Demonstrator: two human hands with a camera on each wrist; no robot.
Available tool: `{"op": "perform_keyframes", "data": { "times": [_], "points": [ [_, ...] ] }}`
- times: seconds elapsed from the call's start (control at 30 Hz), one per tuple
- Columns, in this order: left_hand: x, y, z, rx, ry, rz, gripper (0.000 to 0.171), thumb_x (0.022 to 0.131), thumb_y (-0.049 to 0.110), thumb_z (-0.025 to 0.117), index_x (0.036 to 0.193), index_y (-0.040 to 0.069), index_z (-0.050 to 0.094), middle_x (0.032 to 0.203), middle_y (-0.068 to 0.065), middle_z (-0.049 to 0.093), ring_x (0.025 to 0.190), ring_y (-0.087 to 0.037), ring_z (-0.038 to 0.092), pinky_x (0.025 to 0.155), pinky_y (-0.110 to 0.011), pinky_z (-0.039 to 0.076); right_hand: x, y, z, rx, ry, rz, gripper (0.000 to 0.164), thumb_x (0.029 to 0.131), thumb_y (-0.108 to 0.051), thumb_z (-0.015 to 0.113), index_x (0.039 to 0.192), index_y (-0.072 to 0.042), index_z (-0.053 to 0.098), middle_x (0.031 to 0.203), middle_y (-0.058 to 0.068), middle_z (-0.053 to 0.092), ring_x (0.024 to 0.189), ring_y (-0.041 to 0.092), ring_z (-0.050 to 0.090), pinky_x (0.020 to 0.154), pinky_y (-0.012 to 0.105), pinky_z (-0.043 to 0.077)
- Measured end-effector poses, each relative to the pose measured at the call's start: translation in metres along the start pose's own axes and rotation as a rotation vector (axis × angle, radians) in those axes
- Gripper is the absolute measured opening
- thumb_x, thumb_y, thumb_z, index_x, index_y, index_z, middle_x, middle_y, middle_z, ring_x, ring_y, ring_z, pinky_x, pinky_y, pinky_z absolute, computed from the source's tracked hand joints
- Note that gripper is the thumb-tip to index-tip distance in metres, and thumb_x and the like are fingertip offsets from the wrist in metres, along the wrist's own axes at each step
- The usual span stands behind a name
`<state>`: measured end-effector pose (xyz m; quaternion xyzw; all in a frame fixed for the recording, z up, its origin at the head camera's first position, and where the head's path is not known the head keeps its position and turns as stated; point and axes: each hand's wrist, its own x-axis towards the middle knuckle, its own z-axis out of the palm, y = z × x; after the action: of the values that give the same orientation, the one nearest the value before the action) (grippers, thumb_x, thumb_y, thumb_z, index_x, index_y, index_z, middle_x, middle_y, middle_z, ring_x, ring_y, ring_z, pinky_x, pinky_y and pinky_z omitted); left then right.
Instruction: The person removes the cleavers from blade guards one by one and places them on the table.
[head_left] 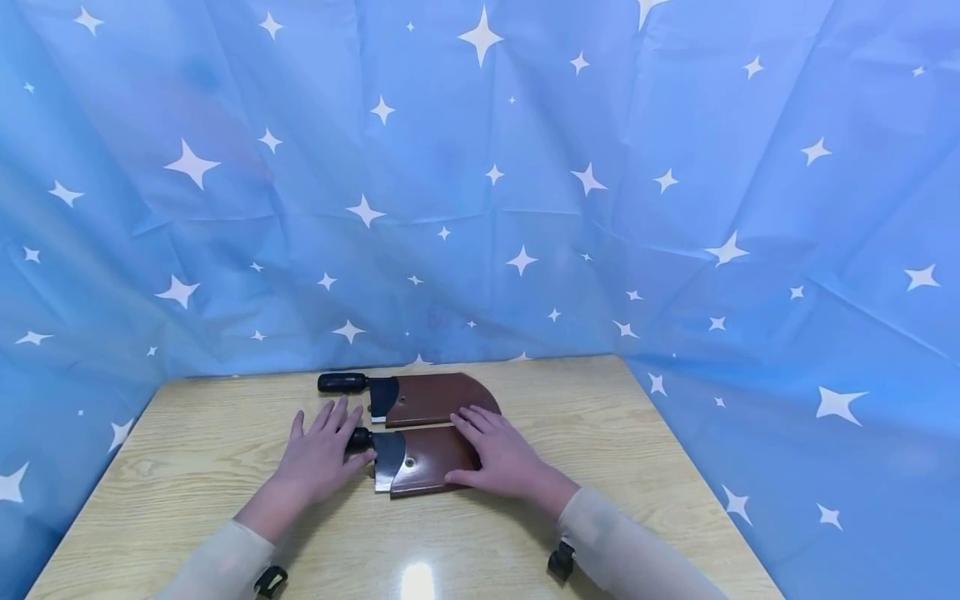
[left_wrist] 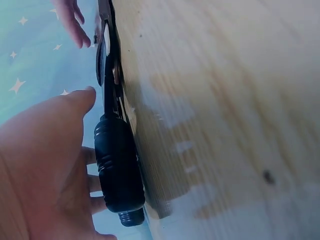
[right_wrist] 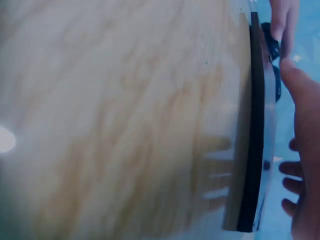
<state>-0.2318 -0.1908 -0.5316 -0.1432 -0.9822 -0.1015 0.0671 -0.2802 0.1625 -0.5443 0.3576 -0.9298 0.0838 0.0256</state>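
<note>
Two cleavers lie one behind the other, handles to the left, blades in brown leather sheaths. The farther cleaver's sheath [head_left: 438,398] has a rounded right end, and its black handle [head_left: 341,382] shows whole. Over the nearer cleaver's handle [left_wrist: 119,165] is my left hand [head_left: 318,462], fingers stretched out and thumb toward the blade; in the head view it covers most of that handle. My right hand [head_left: 510,457] is spread over the right end of the nearer sheath [head_left: 429,460], hiding that end. Its fingertips overlap the farther sheath's edge in the head view.
The cleavers are on a light wood-grain table [head_left: 637,467], near its back edge. A blue curtain [head_left: 450,167] with white stars hangs behind and along the sides. Black wrist devices [head_left: 561,560] are worn at both sleeves.
</note>
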Motion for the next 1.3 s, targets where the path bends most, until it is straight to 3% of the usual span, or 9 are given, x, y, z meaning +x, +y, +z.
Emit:
{"op": "perform_keyframes", "data": {
  "times": [0.13, 0.27, 0.37, 0.7, 0.87, 1.13, 1.3],
  "points": [
    [0.001, 0.002, -0.004, -0.01, -0.021, 0.03, 0.075, 0.107, 0.054, 0.07, 0.164, 0.008, 0.054, 0.165, -0.028, 0.049, 0.151, -0.051, 0.046, 0.118, -0.081, 0.031, 0.004, -0.004, -0.001, -0.009, -0.005, -0.045, 0.105, 0.095, -0.084, 0.063, 0.17, -0.013, 0.045, 0.172, 0.011, 0.045, 0.16, 0.035, 0.039, 0.129, 0.054, 0.033],
    [0.005, 0.002, -0.005, -0.007, -0.044, 0.061, 0.065, 0.107, 0.048, 0.073, 0.156, 0.007, 0.062, 0.144, -0.023, 0.064, 0.135, -0.047, 0.06, 0.107, -0.073, 0.047, 0.009, -0.009, -0.001, 0.007, -0.034, -0.062, 0.106, 0.092, -0.085, 0.068, 0.167, -0.013, 0.048, 0.168, 0.009, 0.049, 0.156, 0.03, 0.043, 0.127, 0.051, 0.037],
    [0.01, -0.001, -0.004, -0.019, -0.044, 0.072, 0.059, 0.105, 0.043, 0.077, 0.15, 0.007, 0.066, 0.131, -0.018, 0.068, 0.124, -0.043, 0.065, 0.098, -0.069, 0.053, 0.013, -0.013, -0.001, 0.011, -0.055, -0.064, 0.109, 0.089, -0.086, 0.07, 0.167, -0.013, 0.048, 0.166, 0.009, 0.05, 0.154, 0.027, 0.044, 0.127, 0.049, 0.038],
    [0.024, -0.016, 0.005, -0.073, -0.047, 0.102, 0.033, 0.102, 0.034, 0.083, 0.128, 0.015, 0.074, 0.11, -0.005, 0.066, 0.099, -0.026, 0.065, 0.077, -0.054, 0.056, 0.028, -0.018, 0.004, -0.035, -0.091, -0.109, 0.119, 0.083, -0.093, 0.069, 0.168, -0.014, 0.044, 0.155, 0.003, 0.053, 0.139, 0.02, 0.051, 0.122, 0.042, 0.042],
    [0.027, -0.018, 0.006, -0.082, -0.043, 0.1, 0.029, 0.101, 0.034, 0.084, 0.123, 0.017, 0.074, 0.109, -0.004, 0.066, 0.097, -0.024, 0.063, 0.076, -0.051, 0.055, 0.031, -0.02, 0.006, -0.051, -0.094, -0.113, 0.119, 0.082, -0.093, 0.07, 0.167, -0.014, 0.045, 0.152, 0.003, 0.054, 0.136, 0.02, 0.051, 0.122, 0.042, 0.042],
    [0.028, -0.015, 0.005, -0.069, -0.067, 0.103, 0.031, 0.105, 0.037, 0.079, 0.127, 0.016, 0.073, 0.113, -0.004, 0.066, 0.101, -0.026, 0.064, 0.078, -0.052, 0.056, 0.031, -0.018, 0.008, -0.055, -0.069, -0.121, 0.116, 0.084, -0.092, 0.069, 0.164, -0.012, 0.048, 0.145, 0.003, 0.056, 0.13, 0.02, 0.052, 0.119, 0.042, 0.044],
    [0.029, -0.019, 0.005, -0.037, -0.031, 0.157, 0.037, 0.107, 0.04, 0.076, 0.134, 0.015, 0.072, 0.118, -0.005, 0.066, 0.107, -0.028, 0.065, 0.082, -0.055, 0.057, 0.029, -0.015, 0.001, -0.031, -0.044, -0.125, 0.116, 0.083, -0.091, 0.07, 0.165, -0.013, 0.048, 0.147, 0.002, 0.054, 0.134, 0.02, 0.051, 0.122, 0.046, 0.042]
  ]
}}
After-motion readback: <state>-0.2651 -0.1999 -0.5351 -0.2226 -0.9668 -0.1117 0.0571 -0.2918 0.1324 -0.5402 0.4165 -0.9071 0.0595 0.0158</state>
